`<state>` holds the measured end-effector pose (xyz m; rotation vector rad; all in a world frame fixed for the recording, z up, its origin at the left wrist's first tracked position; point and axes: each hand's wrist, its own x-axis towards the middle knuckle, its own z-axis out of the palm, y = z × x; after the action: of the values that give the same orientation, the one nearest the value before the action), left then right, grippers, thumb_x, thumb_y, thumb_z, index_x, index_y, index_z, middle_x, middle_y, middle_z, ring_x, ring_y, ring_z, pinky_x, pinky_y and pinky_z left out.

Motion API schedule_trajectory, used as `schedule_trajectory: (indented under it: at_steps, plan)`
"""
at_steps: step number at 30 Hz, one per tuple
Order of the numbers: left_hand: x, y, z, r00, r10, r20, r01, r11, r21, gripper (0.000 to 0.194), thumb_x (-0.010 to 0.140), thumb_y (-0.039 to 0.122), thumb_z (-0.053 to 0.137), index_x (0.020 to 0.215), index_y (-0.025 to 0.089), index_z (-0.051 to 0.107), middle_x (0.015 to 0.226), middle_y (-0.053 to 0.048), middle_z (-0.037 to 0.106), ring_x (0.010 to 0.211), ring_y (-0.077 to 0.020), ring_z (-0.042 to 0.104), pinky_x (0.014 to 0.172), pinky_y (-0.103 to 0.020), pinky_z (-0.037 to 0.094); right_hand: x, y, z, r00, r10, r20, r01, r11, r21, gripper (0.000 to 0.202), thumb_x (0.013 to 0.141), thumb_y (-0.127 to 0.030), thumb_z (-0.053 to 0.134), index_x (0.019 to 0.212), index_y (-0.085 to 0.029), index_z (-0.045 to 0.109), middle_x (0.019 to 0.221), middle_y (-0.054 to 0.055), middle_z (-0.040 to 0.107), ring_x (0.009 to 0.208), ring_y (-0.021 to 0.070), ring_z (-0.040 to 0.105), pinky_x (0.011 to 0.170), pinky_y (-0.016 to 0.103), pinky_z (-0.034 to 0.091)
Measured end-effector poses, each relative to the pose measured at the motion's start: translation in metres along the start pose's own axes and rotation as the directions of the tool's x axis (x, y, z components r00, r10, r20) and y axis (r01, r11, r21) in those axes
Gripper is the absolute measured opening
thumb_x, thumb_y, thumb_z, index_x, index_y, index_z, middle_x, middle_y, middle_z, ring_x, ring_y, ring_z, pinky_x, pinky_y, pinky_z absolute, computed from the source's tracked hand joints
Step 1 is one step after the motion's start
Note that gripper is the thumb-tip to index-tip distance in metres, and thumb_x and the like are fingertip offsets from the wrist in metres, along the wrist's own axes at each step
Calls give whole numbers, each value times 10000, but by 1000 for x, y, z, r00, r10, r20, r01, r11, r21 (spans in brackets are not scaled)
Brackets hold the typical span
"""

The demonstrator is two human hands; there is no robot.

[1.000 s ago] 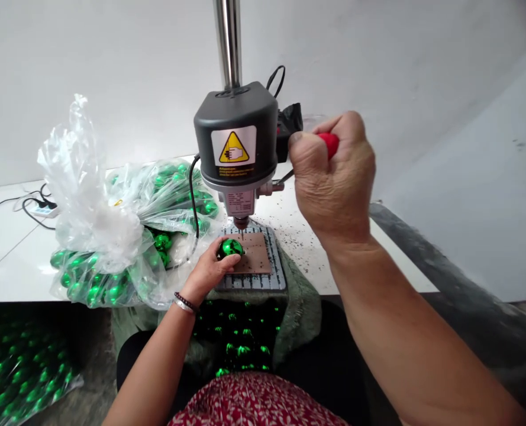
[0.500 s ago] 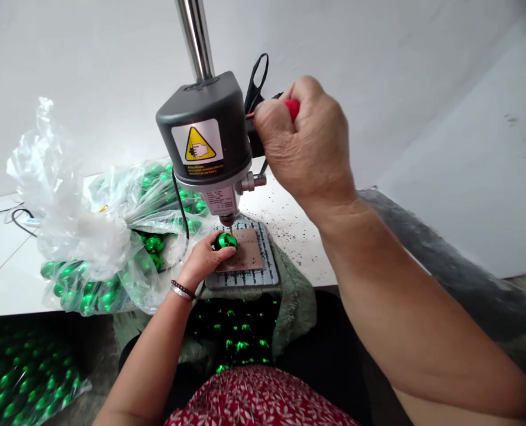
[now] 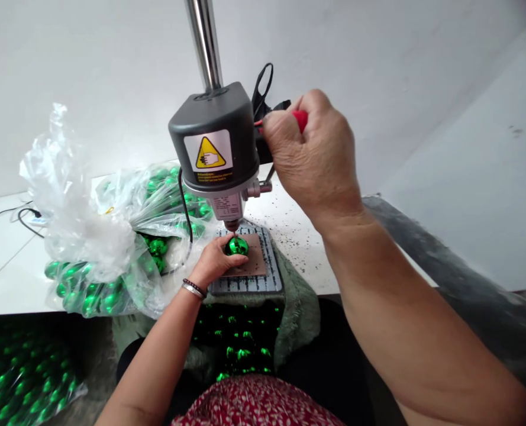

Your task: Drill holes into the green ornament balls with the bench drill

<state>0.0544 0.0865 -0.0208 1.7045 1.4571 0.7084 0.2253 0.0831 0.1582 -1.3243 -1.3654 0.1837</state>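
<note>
My left hand holds a shiny green ball between thumb and fingers, on a brown board lying over the slotted metal base. Directly above the ball is the tip of a dark grey drill press, and it appears to meet the ball's top. My right hand is closed around the red knob of the press lever, at the right of the machine head. A bracelet and a bangle circle my left wrist.
Clear plastic bags of green balls lie on the white table at left. More balls fill a bag below and green cloth under the press. Dark specks lie right of the base. A black cable hangs beside the press.
The view has shifted, so the whole scene sits slightly further right and lower. The drill tip now reaches the top of the ball. Both hands keep their grips.
</note>
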Motion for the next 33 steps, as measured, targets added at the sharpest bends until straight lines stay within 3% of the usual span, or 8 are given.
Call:
schedule_trajectory:
  at_steps: [7, 13, 21, 33]
  plan:
    - [-3, -7, 9, 1000, -13, -4, 12, 992, -123, 649, 607, 260, 782, 1227, 158, 617, 973, -40, 685, 926, -202, 610, 883, -340, 485, -10, 5, 0, 999, -26, -45, 26, 1000, 3, 261, 857, -351, 493, 716, -168, 373, 624, -70, 364, 597, 25, 298, 647, 204, 279]
    - [-6, -9, 11, 999, 8, -51, -11, 998, -63, 669, 606, 292, 800, 1241, 193, 615, 1091, -55, 685, 1002, -227, 619, 951, -356, 463, -26, 11, 0, 983, -124, -132, 127, 992, 13, 213, 842, -311, 498, 729, -164, 393, 618, -68, 353, 582, 18, 302, 598, 177, 300]
    - [-7, -12, 12, 999, 2, -50, -4, 999, -41, 675, 621, 305, 798, 1261, 217, 603, 1142, -39, 689, 1038, -238, 628, 955, -346, 459, -61, 25, -2, 969, -173, -176, 168, 985, -42, 156, 810, -328, 483, 743, -201, 420, 638, -40, 433, 559, 50, 384, 556, 201, 372]
    - [-9, -15, 13, 997, 43, -57, -46, 997, -53, 633, 632, 302, 790, 1234, 221, 616, 1111, -26, 692, 1028, -225, 627, 951, -327, 459, -80, 42, 1, 930, -283, -234, 258, 957, -135, 144, 825, -335, 509, 751, -227, 450, 620, -35, 466, 520, 64, 409, 507, 217, 381]
